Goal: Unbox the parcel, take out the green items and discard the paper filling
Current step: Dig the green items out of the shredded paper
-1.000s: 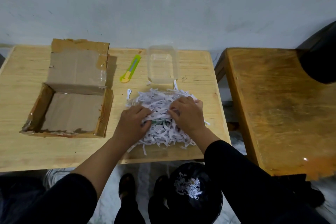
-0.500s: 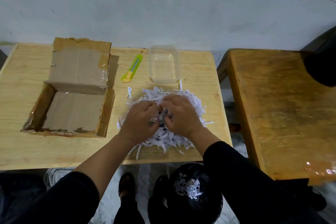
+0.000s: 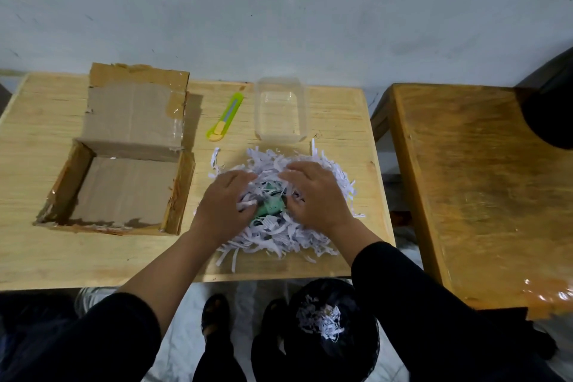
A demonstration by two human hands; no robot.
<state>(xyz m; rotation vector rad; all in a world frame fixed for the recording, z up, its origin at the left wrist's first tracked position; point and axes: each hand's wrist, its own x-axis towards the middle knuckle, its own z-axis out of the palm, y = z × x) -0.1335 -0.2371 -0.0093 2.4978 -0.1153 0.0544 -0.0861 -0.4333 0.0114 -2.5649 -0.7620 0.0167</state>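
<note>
I see a green item (image 3: pixel 270 207) in the middle of the shredded paper pile (image 3: pixel 279 229), partly buried, strips lying across it. Can't tell what the item is; a second darker green bit shows just behind it, too covered to call.

Pile sits on the near right part of the light wooden table (image 3: pixel 102 257), right up to the front edge.

Left hand (image 3: pixel 224 205) is down on the left side of the pile, fingers curled into the strips, thumb side touching the green item. Can't tell if it's pinching the item or just paper. Right hand (image 3: pixel 316 195) is on the right side, palm down, fingers spread fairly flat over the paper, fingertips near the item. Both in black sleeves.

Open cardboard box (image 3: pixel 124 189) is left of the pile, nothing visible inside, its flap (image 3: pixel 136 115) standing up at the back with tape on it. Green-yellow utility knife (image 3: pixel 225 117) lies behind the pile, between the flap and a clear plastic container (image 3: pixel 281 112). Container looks unfilled, just beyond the pile's far edge.

Black-lined bin (image 3: pixel 331 329) on the floor below the table's front edge, some shredded paper in it. Darker wooden table (image 3: pixel 483 189) to the right, apart from the first.
</note>
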